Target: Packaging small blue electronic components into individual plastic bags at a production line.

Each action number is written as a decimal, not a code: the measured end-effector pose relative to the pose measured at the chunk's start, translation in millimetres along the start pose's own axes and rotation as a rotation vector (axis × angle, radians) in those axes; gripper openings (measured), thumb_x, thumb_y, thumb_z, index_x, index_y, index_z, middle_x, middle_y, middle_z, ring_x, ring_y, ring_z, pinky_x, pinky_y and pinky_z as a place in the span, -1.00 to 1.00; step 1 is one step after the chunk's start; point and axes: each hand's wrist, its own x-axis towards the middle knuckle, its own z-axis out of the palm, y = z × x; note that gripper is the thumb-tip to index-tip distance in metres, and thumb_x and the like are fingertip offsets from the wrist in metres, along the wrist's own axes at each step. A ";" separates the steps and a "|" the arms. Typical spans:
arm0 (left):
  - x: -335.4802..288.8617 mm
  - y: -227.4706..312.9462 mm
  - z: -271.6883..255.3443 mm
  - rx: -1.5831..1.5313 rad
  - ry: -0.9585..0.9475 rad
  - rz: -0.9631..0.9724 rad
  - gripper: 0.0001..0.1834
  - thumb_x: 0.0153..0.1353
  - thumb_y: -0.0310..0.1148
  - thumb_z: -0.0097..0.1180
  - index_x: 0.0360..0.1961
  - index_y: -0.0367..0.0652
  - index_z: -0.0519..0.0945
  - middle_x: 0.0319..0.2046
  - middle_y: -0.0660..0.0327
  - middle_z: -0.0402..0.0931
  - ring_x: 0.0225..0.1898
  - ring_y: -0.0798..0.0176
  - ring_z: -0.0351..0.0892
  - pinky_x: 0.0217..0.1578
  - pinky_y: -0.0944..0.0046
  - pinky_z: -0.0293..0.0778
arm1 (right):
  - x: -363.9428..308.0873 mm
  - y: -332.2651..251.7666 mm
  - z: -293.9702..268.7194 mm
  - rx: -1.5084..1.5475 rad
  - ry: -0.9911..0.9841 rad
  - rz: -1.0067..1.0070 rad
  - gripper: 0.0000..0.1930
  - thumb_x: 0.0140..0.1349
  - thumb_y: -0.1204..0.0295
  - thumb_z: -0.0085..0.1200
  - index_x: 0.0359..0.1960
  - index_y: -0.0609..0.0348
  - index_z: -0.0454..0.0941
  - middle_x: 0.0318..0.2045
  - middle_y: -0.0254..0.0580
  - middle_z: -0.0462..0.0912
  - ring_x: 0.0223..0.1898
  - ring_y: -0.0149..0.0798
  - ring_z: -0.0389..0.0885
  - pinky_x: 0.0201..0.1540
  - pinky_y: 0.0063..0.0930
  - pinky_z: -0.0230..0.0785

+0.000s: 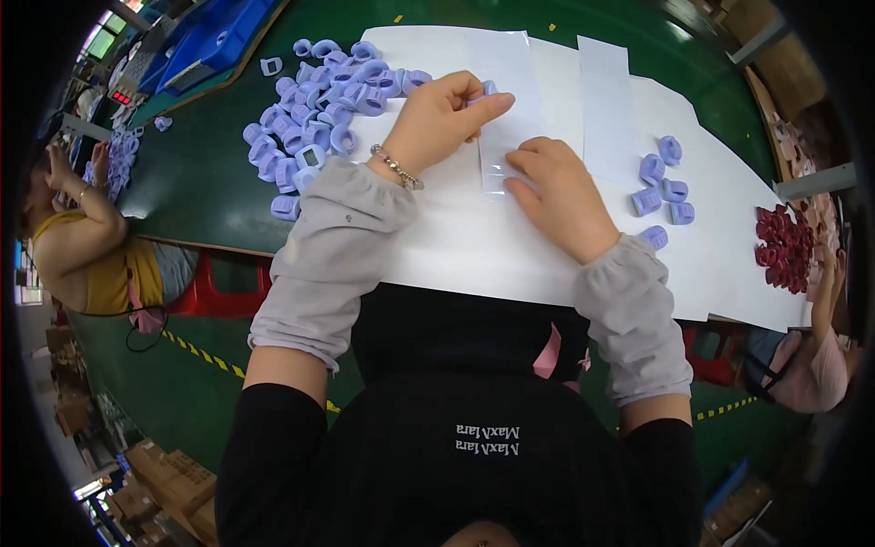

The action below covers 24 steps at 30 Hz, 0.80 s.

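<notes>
1. The dark green table (182,196) spans the upper view, running from 9 o'clock over towards 3 o'clock.
2. Large white paper sheets (456,251) cover its middle and right, under both hands.
3. A co-worker in a yellow top (100,260) sits at 9 o'clock, hands raised; another co-worker in a pale pink top (814,374) is between 3 and 4 o'clock.
4. Brown cardboard cartons (178,479) are stacked at 8 o'clock.
5. A heap of lavender plastic ring-shaped pieces (314,114) lies at 11 o'clock, partly on bare green, partly on the white paper.
6. Blue plastic trays (214,41) stand between 10 and 11 o'clock, beyond the heap.
7. A long transparent plastic sheet (510,59) lies at 1 o'clock beneath the hands; a second translucent strip (606,105) lies just to its right.
8. The left hand (447,118), at 12 o'clock, has thumb and fingertips drawn together in a pinch on one lavender plastic piece (489,87), mostly hidden by them.
9. The right hand (556,191), at 2 o'clock, has curled fingers and thumb slightly parted over the transparent sheet's lower end; whether it grips the film is unclear.
10. A dark red cluster of small parts (784,251) lies at 3 o'clock.
11. Six loose lavender pieces (674,190) lie scattered at 2 o'clock.
12. A beaded bracelet (398,168) circles the left wrist.
</notes>
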 end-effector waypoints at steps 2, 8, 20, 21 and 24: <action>-5.8 0.4 2.0 -0.211 -0.059 -0.141 -0.62 0.20 -0.12 0.24 -0.54 -0.16 0.43 -0.60 0.36 0.48 -0.52 0.51 0.47 -0.49 0.50 0.38 | -2.9 3.4 6.9 0.002 0.005 0.018 -0.78 0.04 0.56 0.18 -0.22 0.29 0.60 -0.19 -0.07 0.55 -0.12 -0.03 0.48 -0.03 -0.29 0.36; 3.4 -15.4 17.8 -0.410 -0.175 -0.030 -0.71 0.30 -0.20 0.12 -0.39 -0.20 0.41 -0.39 0.25 0.54 -0.17 0.39 0.61 -0.17 0.44 0.50 | -5.3 1.9 14.4 0.008 0.050 0.082 -0.79 0.02 0.54 0.21 -0.26 0.30 0.62 -0.18 -0.08 0.55 -0.12 -0.03 0.49 -0.04 -0.29 0.36; -0.7 -17.3 11.5 -0.224 -0.270 -0.087 -0.70 0.32 -0.24 0.09 -0.16 -0.29 0.42 -0.21 0.16 0.57 -0.11 0.35 0.60 -0.08 0.40 0.46 | -0.8 6.2 18.8 -0.008 0.099 0.023 -0.85 0.01 0.56 0.21 -0.33 0.27 0.64 -0.31 -0.18 0.57 -0.23 -0.10 0.50 -0.16 -0.31 0.37; -0.8 -18.2 11.9 -0.225 -0.269 -0.087 -0.70 0.32 -0.24 0.09 -0.16 -0.29 0.42 -0.21 0.16 0.57 -0.11 0.35 0.60 -0.08 0.40 0.46 | -1.8 4.6 19.3 -0.038 0.112 0.001 -0.86 0.01 0.57 0.21 -0.35 0.27 0.63 -0.33 -0.19 0.57 -0.25 -0.11 0.50 -0.19 -0.31 0.37; 0.2 -20.1 12.8 -0.150 -0.283 -0.080 -0.72 0.32 -0.28 0.10 -0.12 -0.29 0.42 -0.20 0.17 0.57 -0.08 0.35 0.58 -0.08 0.40 0.45 | -6.4 3.9 21.9 -0.103 0.130 -0.077 -0.89 0.00 0.58 0.21 -0.39 0.26 0.62 -0.34 -0.20 0.56 -0.25 -0.12 0.50 -0.21 -0.30 0.37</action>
